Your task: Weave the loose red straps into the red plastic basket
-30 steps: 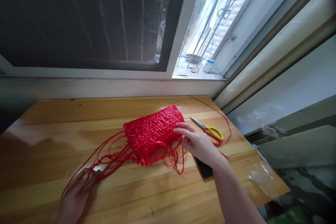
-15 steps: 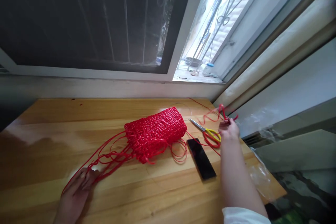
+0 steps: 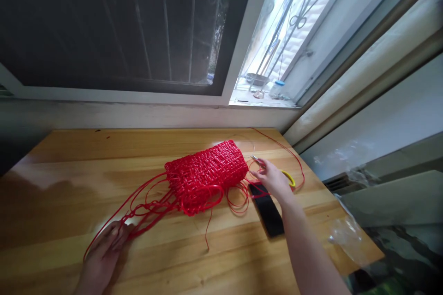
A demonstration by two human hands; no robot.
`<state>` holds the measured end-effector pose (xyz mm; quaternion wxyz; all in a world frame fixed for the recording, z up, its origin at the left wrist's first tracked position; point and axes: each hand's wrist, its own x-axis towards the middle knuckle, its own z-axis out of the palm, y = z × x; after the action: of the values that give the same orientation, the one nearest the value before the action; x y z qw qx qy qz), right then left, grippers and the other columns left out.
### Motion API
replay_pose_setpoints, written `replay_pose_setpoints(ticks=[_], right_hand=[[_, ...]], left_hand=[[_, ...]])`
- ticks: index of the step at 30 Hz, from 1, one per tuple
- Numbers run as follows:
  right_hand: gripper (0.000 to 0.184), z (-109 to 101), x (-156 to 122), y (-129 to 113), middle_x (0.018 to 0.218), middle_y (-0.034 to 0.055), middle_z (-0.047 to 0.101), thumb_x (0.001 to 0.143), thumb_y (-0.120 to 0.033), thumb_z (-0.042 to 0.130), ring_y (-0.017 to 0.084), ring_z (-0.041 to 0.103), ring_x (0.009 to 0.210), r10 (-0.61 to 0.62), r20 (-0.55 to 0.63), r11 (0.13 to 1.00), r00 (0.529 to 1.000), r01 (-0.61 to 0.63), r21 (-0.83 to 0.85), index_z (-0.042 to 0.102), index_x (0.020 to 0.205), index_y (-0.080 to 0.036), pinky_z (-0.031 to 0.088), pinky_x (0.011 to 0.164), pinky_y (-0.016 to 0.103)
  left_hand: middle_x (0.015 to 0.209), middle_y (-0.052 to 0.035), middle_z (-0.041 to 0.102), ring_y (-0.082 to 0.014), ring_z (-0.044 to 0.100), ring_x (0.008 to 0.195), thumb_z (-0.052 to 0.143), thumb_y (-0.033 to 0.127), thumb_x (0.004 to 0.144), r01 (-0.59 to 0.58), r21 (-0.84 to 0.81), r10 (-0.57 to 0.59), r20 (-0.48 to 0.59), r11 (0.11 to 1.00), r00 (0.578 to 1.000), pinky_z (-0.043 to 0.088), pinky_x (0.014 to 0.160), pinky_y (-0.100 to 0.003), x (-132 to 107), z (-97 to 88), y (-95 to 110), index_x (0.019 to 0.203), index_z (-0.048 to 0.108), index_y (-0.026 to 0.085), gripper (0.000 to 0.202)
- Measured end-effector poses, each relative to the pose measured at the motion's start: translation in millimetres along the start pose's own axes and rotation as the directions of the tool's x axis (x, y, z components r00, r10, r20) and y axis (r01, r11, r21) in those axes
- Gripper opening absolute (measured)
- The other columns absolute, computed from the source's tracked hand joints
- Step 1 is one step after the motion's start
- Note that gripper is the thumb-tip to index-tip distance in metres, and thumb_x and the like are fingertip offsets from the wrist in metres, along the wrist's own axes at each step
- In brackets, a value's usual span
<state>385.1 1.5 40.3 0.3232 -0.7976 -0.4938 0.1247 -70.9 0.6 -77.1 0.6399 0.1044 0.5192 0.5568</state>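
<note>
A bright red woven bag or pouch (image 3: 207,168) lies on its side on the wooden table, with loops and long loose red cords (image 3: 152,207) trailing from its left end. Those cords run into my left hand (image 3: 109,244), whose fingers are closed round them at the lower left. Beyond the bag's right end, my right hand (image 3: 273,179) reaches in with thumb and forefinger apart, close to thin red strands. It hides most of the scissors (image 3: 288,178); only the tip and part of a yellow handle show. A black phone (image 3: 268,214) lies just below this hand.
The wooden table (image 3: 104,170) meets the wall below a window with a dark screen (image 3: 121,32). A long red cord (image 3: 299,161) curves along its right side. Clear plastic (image 3: 348,235) lies near the right edge. A blue-lidded jar (image 3: 277,88) stands on the sill.
My right hand has moved left from the table's right edge to over the scissors, and the red cord it held there now lies curved on the table. My left hand stays put.
</note>
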Motion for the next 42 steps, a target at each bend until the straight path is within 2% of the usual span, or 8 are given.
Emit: replay_pose_setpoints(ticks=[4, 10, 16, 25, 30, 34, 39, 42], right_hand=[[0.033, -8.4, -31.1, -52.5, 0.109, 0.0080, 0.057, 0.076, -0.019, 0.051, 0.024, 0.051, 0.104, -0.428, -0.108, 0.901, 0.897, 0.415, -0.125, 0.054, 0.109, -0.022, 0.038, 0.091, 0.042], [0.033, 5.4, -54.2, -93.8, 0.107, 0.0065, 0.058, 0.080, -0.028, 0.056, 0.020, 0.051, 0.100, -0.654, 0.269, 0.754, 0.707, 0.635, 0.166, 0.053, 0.112, -0.025, 0.042, 0.087, 0.036], [0.021, 38.7, -39.7, -80.2, 0.071, 0.0015, 0.062, 0.080, -0.038, 0.054, 0.014, 0.055, 0.066, -0.425, 0.327, 0.853, 0.844, 0.252, 0.457, 0.062, 0.080, -0.019, 0.045, 0.063, 0.026], [0.022, 26.9, -16.4, -69.7, 0.053, -0.0061, 0.044, 0.067, -0.039, 0.067, 0.006, 0.040, 0.046, -0.023, 0.144, 0.362, 0.989, -0.126, 0.923, 0.058, 0.069, -0.019, 0.035, 0.045, 0.018], [0.027, 22.8, -29.5, -69.9, 0.077, 0.0011, 0.060, 0.071, -0.042, 0.063, 0.012, 0.054, 0.067, -0.186, 0.384, 0.646, 0.904, -0.182, 0.741, 0.062, 0.084, -0.018, 0.043, 0.060, 0.022], [0.041, 25.4, -41.1, -82.6, 0.069, 0.0003, 0.059, 0.079, -0.055, 0.046, 0.012, 0.052, 0.062, -0.238, 0.546, 0.950, 0.803, 0.076, 0.303, 0.061, 0.075, -0.017, 0.038, 0.055, 0.022], [0.051, 25.0, -35.7, -79.4, 0.046, -0.0001, 0.050, 0.076, -0.062, 0.043, 0.011, 0.043, 0.045, -0.117, 0.490, 0.964, 0.864, 0.218, -0.154, 0.054, 0.052, -0.018, 0.026, 0.045, 0.023], [0.040, 29.0, -36.5, -68.1, 0.046, -0.0020, 0.051, 0.068, -0.054, 0.060, 0.010, 0.043, 0.044, -0.146, 0.712, 0.977, 0.686, 0.214, -0.005, 0.058, 0.054, -0.017, 0.028, 0.044, 0.022]], left_hand=[[0.067, 0.0036, 0.071, -0.0136, 0.064, 0.066, 0.082, 0.022, 0.035, -0.018, 0.017, 0.018, 0.025, 1.000, 1.000, 0.054, 0.066, -0.021, -8.7, 7.4, 2.9, 0.068, 0.068, 0.021, 0.036], [0.063, 0.0041, 0.070, -0.0120, 0.063, 0.064, 0.085, 0.026, 0.029, -0.039, 0.052, 0.036, 0.057, 0.998, 0.998, 0.053, 0.064, -0.018, -18.0, 20.2, 10.7, 0.066, 0.068, 0.021, 0.041], [0.064, 0.0036, 0.070, -0.0127, 0.063, 0.061, 0.085, 0.024, 0.030, -0.078, 0.069, 0.072, 0.084, 0.995, 0.994, 0.053, 0.056, -0.017, -15.1, 12.5, 7.4, 0.068, 0.069, 0.021, 0.041], [0.066, 0.0017, 0.071, -0.0152, 0.064, 0.062, 0.084, 0.025, 0.035, -0.015, 0.105, 0.004, 0.109, 0.994, 0.994, 0.053, 0.056, -0.020, -20.2, 11.7, -0.3, 0.067, 0.070, 0.021, 0.035], [0.070, 0.0002, 0.072, -0.0178, 0.065, 0.067, 0.084, 0.023, 0.032, 0.035, 0.118, -0.045, 0.084, 0.992, 0.995, 0.054, 0.060, -0.021, -16.9, 6.4, 1.2, 0.066, 0.071, 0.021, 0.036], [0.072, 0.0006, 0.072, -0.0176, 0.065, 0.070, 0.083, 0.021, 0.035, 0.005, 0.138, -0.019, 0.104, 0.990, 0.994, 0.054, 0.064, -0.020, -12.6, 6.1, 0.8, 0.068, 0.071, 0.021, 0.035], [0.078, 0.0005, 0.073, -0.0184, 0.066, 0.078, 0.082, 0.020, 0.037, 0.062, 0.120, -0.076, 0.118, 0.991, 0.990, 0.054, 0.069, -0.021, -7.6, 3.1, 2.0, 0.069, 0.071, 0.021, 0.034], [0.077, 0.0001, 0.073, -0.0183, 0.066, 0.078, 0.082, 0.020, 0.037, 0.033, 0.123, -0.050, 0.133, 0.992, 0.990, 0.054, 0.069, -0.020, -9.1, 5.3, 3.1, 0.070, 0.071, 0.021, 0.035]])
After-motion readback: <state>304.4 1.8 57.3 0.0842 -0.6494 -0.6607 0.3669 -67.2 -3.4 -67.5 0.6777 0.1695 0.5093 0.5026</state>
